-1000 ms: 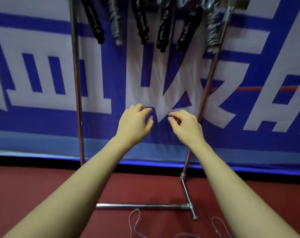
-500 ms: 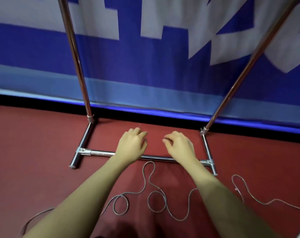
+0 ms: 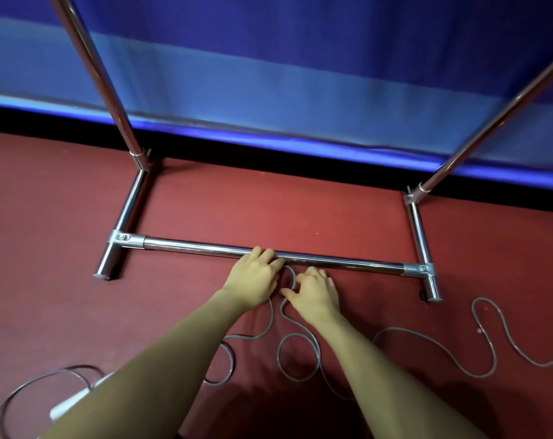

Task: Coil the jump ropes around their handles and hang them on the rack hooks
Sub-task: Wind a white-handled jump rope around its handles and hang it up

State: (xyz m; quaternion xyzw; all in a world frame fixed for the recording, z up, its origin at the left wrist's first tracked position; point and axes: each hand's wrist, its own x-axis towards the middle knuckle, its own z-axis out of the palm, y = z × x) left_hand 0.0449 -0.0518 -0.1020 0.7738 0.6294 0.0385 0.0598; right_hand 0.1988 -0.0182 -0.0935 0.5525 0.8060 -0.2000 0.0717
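Both hands reach the grey jump rope (image 3: 297, 340) on the red floor — left hand (image 3: 254, 280) and right hand (image 3: 316, 291) at its loop, actual grip unclear.

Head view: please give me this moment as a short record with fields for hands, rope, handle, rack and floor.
left hand: low at the floor, fingers over the rack's bottom bar, beside the rope loop
right hand: low at the floor, fingers spread next to the same loop; a grip cannot be told
grey rope: uncoiled, lying in loops on the floor
white handle: on the floor, partly behind the left forearm
rack: chrome; only base and lower posts show
floor: red
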